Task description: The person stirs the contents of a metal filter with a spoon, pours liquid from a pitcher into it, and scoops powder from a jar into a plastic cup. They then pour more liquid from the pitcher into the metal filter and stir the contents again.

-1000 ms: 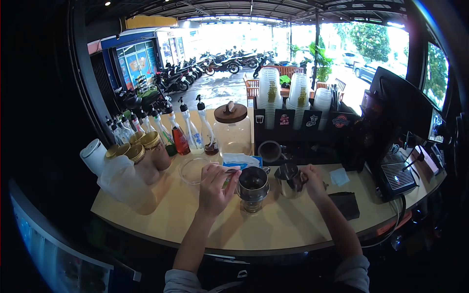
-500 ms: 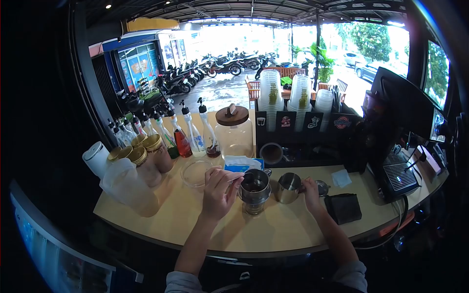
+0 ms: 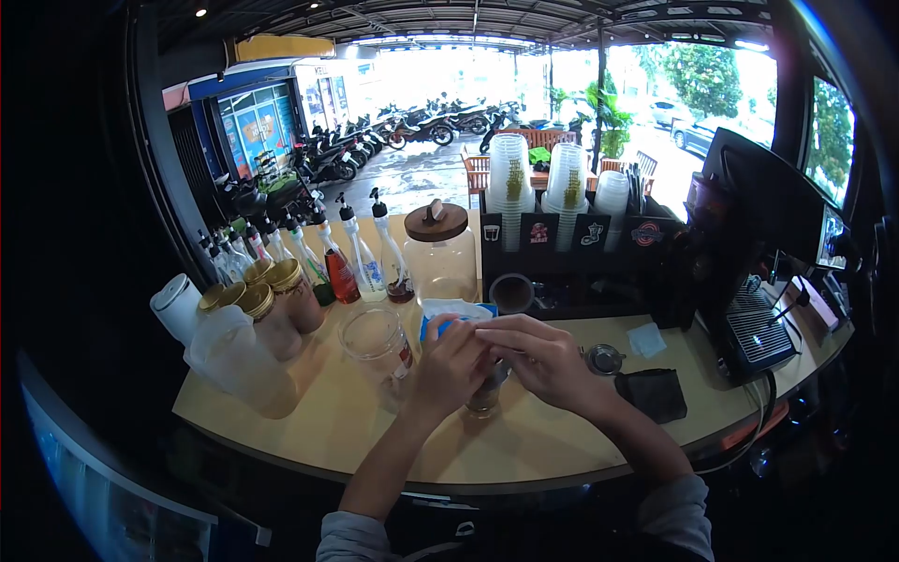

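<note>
My left hand (image 3: pixel 449 365) and my right hand (image 3: pixel 548 361) meet above the counter, fingertips touching. The left fingers are pinched together; whatever they hold is hidden. The right fingers bend over against the left ones, and I cannot make out what is between them. Beneath them stands a metal drip coffee filter, mostly covered by the hands, on a small glass (image 3: pixel 483 403) whose lower part shows. A clear plastic container (image 3: pixel 370 332) is left of my left hand. To the right of my right hand lies a round metal lid (image 3: pixel 604 360). The metal cup is out of sight.
Syrup pump bottles (image 3: pixel 342 272) and gold-lidded jars (image 3: pixel 257 302) line the left side, near a frosted pitcher (image 3: pixel 229 351). A wooden-lidded glass jar (image 3: pixel 440 267) and stacked plastic cups (image 3: pixel 510 183) stand behind. At right are a dark folded cloth (image 3: pixel 653 393) and a drip tray (image 3: pixel 754 328).
My right hand has left the metal cup's handle and moved left and up to meet my left hand. The left hand has shifted slightly right, uncovering more of the clear container.
</note>
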The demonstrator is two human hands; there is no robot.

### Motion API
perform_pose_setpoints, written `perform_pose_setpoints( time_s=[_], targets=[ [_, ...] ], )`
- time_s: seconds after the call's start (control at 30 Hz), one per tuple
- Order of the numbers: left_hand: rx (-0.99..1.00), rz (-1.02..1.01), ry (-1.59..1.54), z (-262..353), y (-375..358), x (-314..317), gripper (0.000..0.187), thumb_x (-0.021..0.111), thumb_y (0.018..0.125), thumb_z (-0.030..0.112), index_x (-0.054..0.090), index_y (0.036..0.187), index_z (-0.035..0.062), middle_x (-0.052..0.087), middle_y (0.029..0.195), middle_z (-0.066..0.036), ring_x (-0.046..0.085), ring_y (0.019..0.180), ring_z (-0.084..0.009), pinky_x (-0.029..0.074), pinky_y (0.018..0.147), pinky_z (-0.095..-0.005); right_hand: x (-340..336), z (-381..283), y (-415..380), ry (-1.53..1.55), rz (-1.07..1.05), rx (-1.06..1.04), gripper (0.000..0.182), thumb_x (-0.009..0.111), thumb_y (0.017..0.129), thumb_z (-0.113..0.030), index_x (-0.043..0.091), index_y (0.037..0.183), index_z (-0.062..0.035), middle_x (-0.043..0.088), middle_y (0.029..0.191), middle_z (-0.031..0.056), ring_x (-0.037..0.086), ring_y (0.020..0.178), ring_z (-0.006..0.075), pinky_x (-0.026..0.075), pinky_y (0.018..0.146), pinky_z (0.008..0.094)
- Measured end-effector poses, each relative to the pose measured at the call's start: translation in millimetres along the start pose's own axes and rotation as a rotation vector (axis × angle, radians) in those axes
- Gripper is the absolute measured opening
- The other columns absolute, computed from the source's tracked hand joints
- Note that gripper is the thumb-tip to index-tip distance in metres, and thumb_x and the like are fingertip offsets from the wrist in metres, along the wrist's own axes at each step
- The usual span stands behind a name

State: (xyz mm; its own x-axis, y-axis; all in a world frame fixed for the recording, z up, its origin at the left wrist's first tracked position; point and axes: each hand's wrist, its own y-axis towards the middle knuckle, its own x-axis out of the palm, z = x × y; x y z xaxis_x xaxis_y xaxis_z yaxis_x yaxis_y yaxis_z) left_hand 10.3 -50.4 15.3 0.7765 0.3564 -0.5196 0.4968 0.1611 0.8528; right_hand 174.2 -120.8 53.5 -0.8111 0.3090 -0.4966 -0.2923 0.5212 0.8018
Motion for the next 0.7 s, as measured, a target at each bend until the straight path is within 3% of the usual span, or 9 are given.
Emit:
perform_pose_setpoints(
  time_s=[0.07,0.1,0.17,0.2,0.27,0.3,0.4,0.57,0.7],
  targets=[
    [-0.295,0.009,-0.196,-3,-7,1,0.046,0.08,0.067,0.018,0.059,0.106,0.0041,0.06,0.091,-0.006,0.059,0.091,-0.0213,0.045,0.091,-0.04,-1,6,-6,-0.002,-0.046,0.126,0.026,0.064,0.084,-0.003,0.064,0.11,-0.0057,0.064,0.104,0.0117,0.066,0.09,0.0258,0.055,0.072,0.0335],
    [-0.297,0.01,-0.193,-3,-10,2,0.046,0.08,0.067,0.018,0.059,0.106,0.0041,0.06,0.091,-0.006,0.059,0.091,-0.0213,0.045,0.091,-0.04,-1,9,-9,0.0,-0.048,0.124,0.026,0.064,0.084,-0.003,0.064,0.11,-0.0057,0.064,0.104,0.0117,0.066,0.09,0.0258,0.055,0.072,0.0335],
    [-0.558,0.066,-0.378,-1,-21,8,0.07,0.085,0.066,0.034,0.05,0.119,0.0019,0.06,0.102,-0.009,0.058,0.102,-0.0228,0.044,0.095,-0.0389,0,12,-18,0.024,-0.096,0.222,0.02,0.063,0.085,-0.003,0.062,0.105,-0.0041,0.065,0.099,0.0124,0.066,0.087,0.0265,0.055,0.072,0.0336],
    [-0.561,0.065,-0.375,-1,-26,11,0.07,0.085,0.066,0.034,0.05,0.119,0.0019,0.06,0.102,-0.009,0.058,0.102,-0.0228,0.044,0.095,-0.0389,1,12,-22,0.027,-0.097,0.223,0.02,0.063,0.085,-0.003,0.062,0.105,-0.0041,0.065,0.099,0.0124,0.066,0.087,0.0265,0.055,0.072,0.0336],
    [-0.7,-0.175,-0.539,-3,-36,20,0.088,0.09,0.058,0.035,0.044,0.125,0.0023,0.06,0.108,-0.01,0.06,0.106,-0.0233,0.048,0.092,-0.0374,1,13,-27,-0.023,-0.118,0.115,0.02,0.063,0.085,-0.002,0.06,0.104,-0.0043,0.065,0.097,0.0131,0.066,0.085,0.0274,0.054,0.07,0.0341],
    [-0.82,-0.156,-0.713,-5,-41,26,0.084,0.091,0.056,0.031,0.048,0.123,0.0023,0.06,0.113,-0.012,0.061,0.105,-0.0243,0.049,0.092,-0.0354,-1,15,-29,-0.021,-0.12,0.111,0.02,0.063,0.085,-0.002,0.06,0.104,-0.0043,0.065,0.097,0.0131,0.066,0.085,0.0274,0.054,0.07,0.0341],
    [-0.783,-0.185,-0.478,-3,-36,20,0.082,0.091,0.053,0.038,0.055,0.118,0.004,0.064,0.11,-0.01,0.064,0.101,-0.0194,0.051,0.088,-0.0335,0,21,-31,-0.065,-0.091,0.144,0.019,0.063,0.084,-0.001,0.058,0.103,-0.0037,0.065,0.096,0.0126,0.066,0.084,0.0283,0.054,0.069,0.0345],
    [-0.733,-0.139,-0.497,-6,-38,23,0.079,0.091,0.053,0.037,0.056,0.116,0.0034,0.066,0.106,-0.01,0.065,0.099,-0.0194,0.051,0.086,-0.0331,4,20,-30,-0.035,-0.091,-0.021,0.019,0.065,0.083,-0.002,0.058,0.1,-0.0026,0.065,0.097,0.0113,0.066,0.083,0.0269,0.054,0.067,0.0334],
    [-0.755,-0.115,-0.546,-10,-46,33,0.079,0.091,0.054,0.037,0.056,0.117,0.0038,0.066,0.105,-0.009,0.066,0.097,-0.0198,0.052,0.085,-0.0331,7,26,-35,-0.072,-0.032,0.013,0.015,0.061,0.084,0.002,0.061,0.099,-0.0029,0.067,0.094,0.011,0.067,0.075,0.0223,0.054,0.063,0.0306]
  ],
)
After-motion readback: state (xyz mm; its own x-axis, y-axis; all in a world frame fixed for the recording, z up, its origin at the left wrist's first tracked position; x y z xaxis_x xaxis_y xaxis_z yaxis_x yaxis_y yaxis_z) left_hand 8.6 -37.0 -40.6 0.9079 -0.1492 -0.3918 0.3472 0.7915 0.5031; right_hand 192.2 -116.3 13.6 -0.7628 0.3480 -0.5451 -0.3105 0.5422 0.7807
